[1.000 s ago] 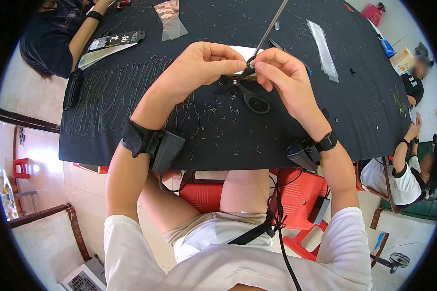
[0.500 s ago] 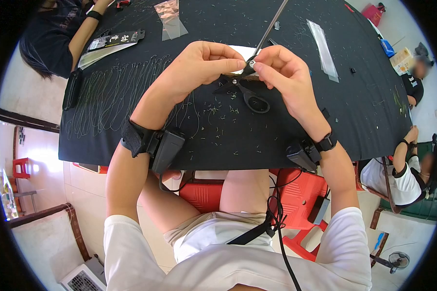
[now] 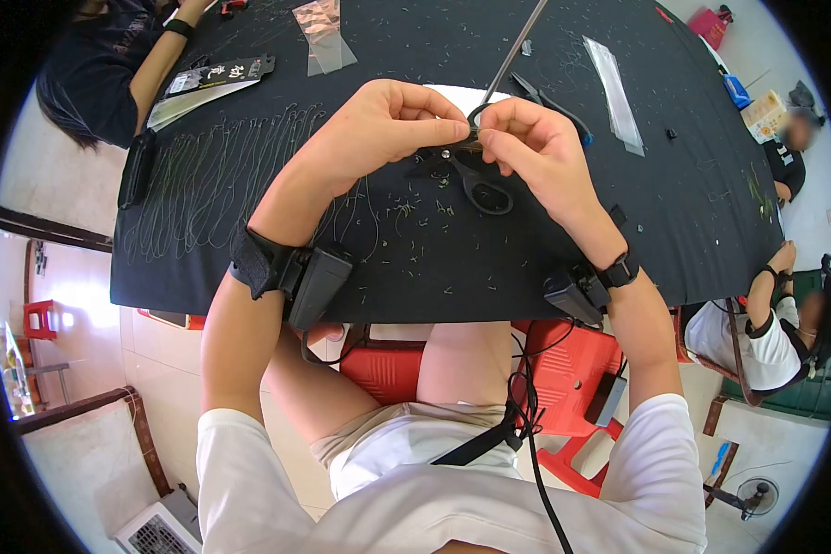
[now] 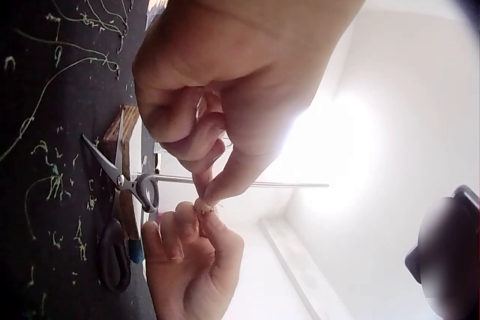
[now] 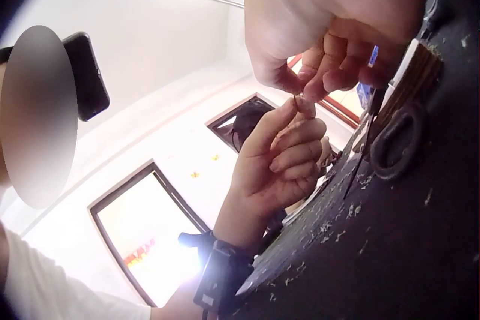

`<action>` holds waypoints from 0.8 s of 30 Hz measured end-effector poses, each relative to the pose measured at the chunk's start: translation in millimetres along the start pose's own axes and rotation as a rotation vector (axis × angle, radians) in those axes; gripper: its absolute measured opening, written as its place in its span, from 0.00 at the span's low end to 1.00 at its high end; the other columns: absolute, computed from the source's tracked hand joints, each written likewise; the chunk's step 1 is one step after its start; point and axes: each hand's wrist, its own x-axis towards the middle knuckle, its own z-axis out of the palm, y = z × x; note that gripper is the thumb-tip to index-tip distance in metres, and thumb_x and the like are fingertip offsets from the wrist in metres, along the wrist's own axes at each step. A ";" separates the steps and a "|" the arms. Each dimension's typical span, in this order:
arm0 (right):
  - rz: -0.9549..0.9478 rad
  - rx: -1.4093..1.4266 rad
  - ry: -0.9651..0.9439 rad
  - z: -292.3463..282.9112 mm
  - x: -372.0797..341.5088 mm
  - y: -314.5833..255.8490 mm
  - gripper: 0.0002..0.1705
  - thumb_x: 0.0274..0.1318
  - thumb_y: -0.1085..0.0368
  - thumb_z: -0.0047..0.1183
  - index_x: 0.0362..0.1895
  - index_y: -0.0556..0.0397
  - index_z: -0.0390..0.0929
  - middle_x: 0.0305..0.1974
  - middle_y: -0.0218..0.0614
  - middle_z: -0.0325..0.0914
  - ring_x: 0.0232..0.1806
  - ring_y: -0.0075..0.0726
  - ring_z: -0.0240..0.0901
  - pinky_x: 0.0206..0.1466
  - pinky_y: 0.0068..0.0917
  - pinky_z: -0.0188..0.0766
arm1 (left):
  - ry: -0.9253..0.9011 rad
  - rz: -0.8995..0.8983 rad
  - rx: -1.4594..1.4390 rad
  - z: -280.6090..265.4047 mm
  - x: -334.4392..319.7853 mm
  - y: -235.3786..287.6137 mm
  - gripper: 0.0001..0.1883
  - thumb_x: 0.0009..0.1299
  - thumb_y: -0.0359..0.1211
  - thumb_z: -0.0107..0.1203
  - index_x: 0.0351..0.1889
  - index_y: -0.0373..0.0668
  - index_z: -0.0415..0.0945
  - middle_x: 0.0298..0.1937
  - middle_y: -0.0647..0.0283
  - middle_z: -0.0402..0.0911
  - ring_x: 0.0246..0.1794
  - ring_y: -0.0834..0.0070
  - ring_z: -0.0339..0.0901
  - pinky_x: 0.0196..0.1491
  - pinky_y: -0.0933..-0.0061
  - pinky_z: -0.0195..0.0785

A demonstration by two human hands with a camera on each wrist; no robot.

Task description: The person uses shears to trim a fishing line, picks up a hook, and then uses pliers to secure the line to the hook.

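My left hand [image 3: 388, 120] and right hand [image 3: 545, 152] meet fingertip to fingertip above the black-covered table. Between thumb and forefinger each pinches a short bit of fine thread [image 5: 295, 102]; most of it is hidden by the fingertips. Just beneath them lie black-handled scissors [image 3: 487, 196], blades spread, against a wooden block [image 4: 129, 129] with a white top. A thin metal rod [image 3: 517, 51] slants up and away behind the fingers. To the left of the left hand, many looped fine lines [image 3: 203, 185] lie in a row on the cloth.
Small thread clippings [image 3: 406, 212] are scattered over the cloth. A second tool with a blue end [image 3: 563, 109] lies beyond the right hand. Clear plastic sleeves [image 3: 614, 97] and a black printed packet [image 3: 217, 78] lie farther out. Another person's arm [image 3: 162, 78] rests at the far left.
The right hand has turned slightly and its fingertips have come down a little, closer to the left fingertips. A small ring seen between them earlier is now covered. The left hand has barely moved.
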 end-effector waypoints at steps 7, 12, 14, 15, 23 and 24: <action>0.059 -0.010 -0.037 -0.4 0.3 -0.4 0.06 0.51 0.67 0.49 0.32 0.55 0.74 0.28 0.26 0.74 0.29 0.15 0.70 0.28 0.11 0.63 | -0.003 0.015 0.023 -0.2 0.8 -1.6 0.09 0.61 0.34 0.56 0.36 0.39 0.77 0.21 0.77 0.72 0.16 0.95 0.54 0.17 0.90 0.39; -0.023 -0.078 -0.008 0.4 0.9 0.2 0.04 0.51 0.69 0.50 0.32 0.55 0.74 0.28 0.26 0.74 0.28 0.14 0.69 0.28 0.11 0.64 | 0.035 0.013 0.088 -0.7 -0.7 2.3 0.08 0.60 0.34 0.56 0.32 0.39 0.78 0.21 0.76 0.72 0.17 0.94 0.57 0.18 0.90 0.42; 0.018 -0.155 -0.004 -1.1 0.7 -1.2 0.04 0.50 0.69 0.52 0.31 0.55 0.75 0.26 0.25 0.74 0.27 0.13 0.69 0.30 0.10 0.64 | 0.048 0.019 0.105 -1.2 1.0 -2.5 0.08 0.60 0.34 0.56 0.31 0.39 0.77 0.21 0.75 0.73 0.18 0.94 0.59 0.19 0.90 0.44; 0.018 -0.155 -0.005 -1.3 0.7 -1.5 0.04 0.50 0.69 0.52 0.31 0.55 0.75 0.26 0.25 0.74 0.27 0.13 0.69 0.30 0.10 0.64 | 0.061 0.025 0.123 -1.4 1.5 -4.2 0.08 0.60 0.34 0.57 0.31 0.39 0.77 0.22 0.74 0.74 0.19 0.94 0.61 0.20 0.90 0.46; 0.074 -0.101 -0.043 0.3 1.0 -6.4 0.03 0.50 0.69 0.53 0.30 0.55 0.75 0.26 0.25 0.74 0.26 0.13 0.67 0.30 0.11 0.64 | 0.036 0.015 0.099 -3.2 3.3 -6.6 0.07 0.59 0.32 0.57 0.30 0.38 0.77 0.24 0.72 0.75 0.24 0.91 0.68 0.28 0.91 0.57; 0.074 -0.101 -0.043 -0.1 1.2 -6.3 0.03 0.50 0.69 0.53 0.30 0.55 0.75 0.26 0.25 0.74 0.26 0.13 0.67 0.30 0.11 0.64 | 0.029 0.013 0.108 -3.5 3.6 -7.1 0.07 0.59 0.31 0.57 0.30 0.37 0.77 0.24 0.72 0.75 0.25 0.91 0.69 0.29 0.90 0.59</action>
